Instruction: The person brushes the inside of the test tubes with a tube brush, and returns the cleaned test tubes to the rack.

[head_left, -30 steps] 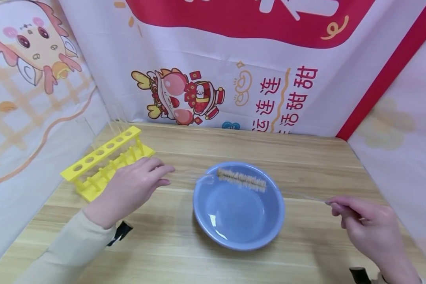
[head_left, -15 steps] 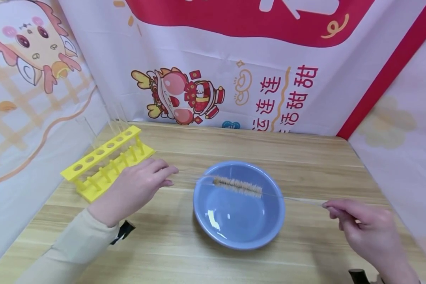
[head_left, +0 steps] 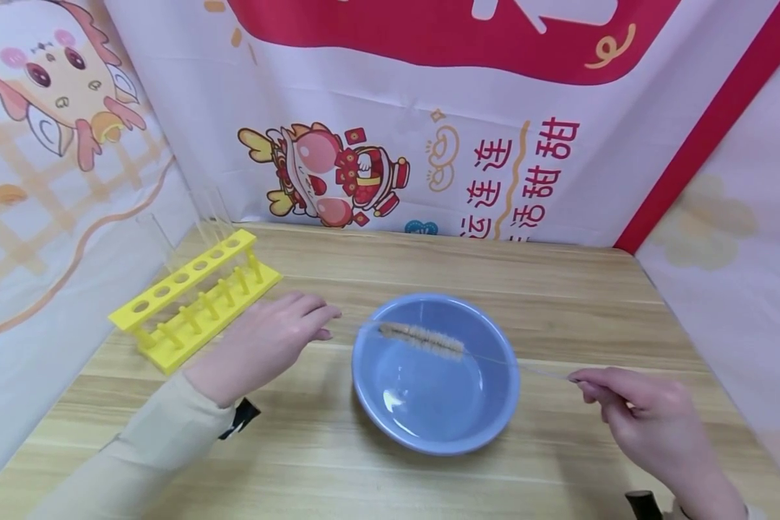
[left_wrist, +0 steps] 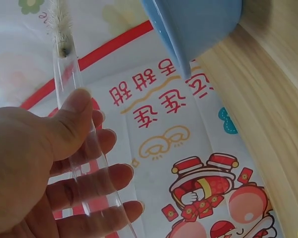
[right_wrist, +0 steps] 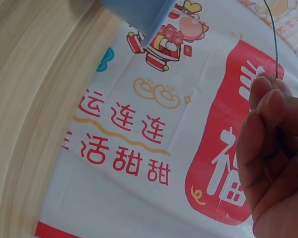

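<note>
My left hand (head_left: 269,339) holds a clear glass test tube (left_wrist: 67,74), its thumb over the tube and fingers curled beneath. The tube lies nearly level, its mouth above the left rim of a blue basin (head_left: 435,404). My right hand (head_left: 643,412) pinches the thin twisted wire handle (right_wrist: 275,44) of a test tube brush (head_left: 422,341) between thumb and fingertips. The beige bristles hang over the basin. In the left wrist view, the brush's dark tip sits just within the tube's mouth, with most of the bristles outside.
A yellow test tube rack (head_left: 191,282) stands at the left, behind my left hand. Several clear test tubes (head_left: 214,213) lean in its holes. Printed cloth walls (head_left: 364,87) enclose the wooden table (head_left: 559,303) at the back and sides.
My right hand has moved left with the brush, and my left hand has moved right with the tube. The brush tip has come into the tube's mouth.
</note>
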`<move>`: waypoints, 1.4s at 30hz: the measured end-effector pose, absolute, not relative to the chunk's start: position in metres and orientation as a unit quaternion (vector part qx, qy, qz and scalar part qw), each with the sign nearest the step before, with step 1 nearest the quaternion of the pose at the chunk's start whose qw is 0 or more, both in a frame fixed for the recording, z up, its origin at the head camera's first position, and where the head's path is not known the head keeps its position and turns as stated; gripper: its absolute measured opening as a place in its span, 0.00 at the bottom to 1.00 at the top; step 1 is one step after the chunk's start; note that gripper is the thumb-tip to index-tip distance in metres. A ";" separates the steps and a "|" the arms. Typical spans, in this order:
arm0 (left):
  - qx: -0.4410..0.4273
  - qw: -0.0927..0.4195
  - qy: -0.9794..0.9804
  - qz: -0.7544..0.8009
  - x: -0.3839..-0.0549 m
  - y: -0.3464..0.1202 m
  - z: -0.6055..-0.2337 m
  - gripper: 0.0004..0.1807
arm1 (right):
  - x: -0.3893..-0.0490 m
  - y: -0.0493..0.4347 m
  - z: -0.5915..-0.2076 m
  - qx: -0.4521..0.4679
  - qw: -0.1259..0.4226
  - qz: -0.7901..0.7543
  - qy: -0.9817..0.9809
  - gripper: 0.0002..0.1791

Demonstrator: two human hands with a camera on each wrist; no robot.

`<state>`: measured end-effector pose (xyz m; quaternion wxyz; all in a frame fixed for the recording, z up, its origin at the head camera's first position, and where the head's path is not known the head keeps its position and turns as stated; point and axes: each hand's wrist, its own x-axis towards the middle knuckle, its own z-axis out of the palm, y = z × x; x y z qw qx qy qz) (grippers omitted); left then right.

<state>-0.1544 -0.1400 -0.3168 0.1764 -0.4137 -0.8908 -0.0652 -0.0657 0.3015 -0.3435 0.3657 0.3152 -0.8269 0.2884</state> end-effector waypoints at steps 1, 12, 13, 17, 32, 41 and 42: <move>-0.414 0.177 -0.890 -0.064 -0.155 -0.139 -0.317 0.25 | -0.066 0.301 -0.344 0.314 0.365 0.287 -0.828 0.25; -0.436 0.187 -0.879 -0.041 -0.158 -0.127 -0.318 0.21 | -0.067 0.293 -0.347 0.314 0.362 0.284 -0.830 0.24; -0.437 0.188 -0.879 -0.041 -0.158 -0.126 -0.318 0.22 | -0.067 0.292 -0.347 0.315 0.363 0.284 -0.830 0.24; -0.443 0.193 -0.874 -0.041 -0.156 -0.121 -0.318 0.21 | -0.068 0.289 -0.352 0.309 0.360 0.285 -0.833 0.25; -0.463 0.214 -0.860 -0.007 -0.153 -0.105 -0.313 0.21 | -0.065 0.286 -0.363 0.303 0.359 0.273 -0.839 0.26; -0.468 0.208 -0.859 0.015 -0.150 -0.091 -0.309 0.22 | -0.059 0.286 -0.359 0.306 0.369 0.261 -0.838 0.26; -0.469 0.207 -0.858 0.017 -0.149 -0.090 -0.309 0.22 | -0.058 0.286 -0.358 0.305 0.369 0.260 -0.839 0.26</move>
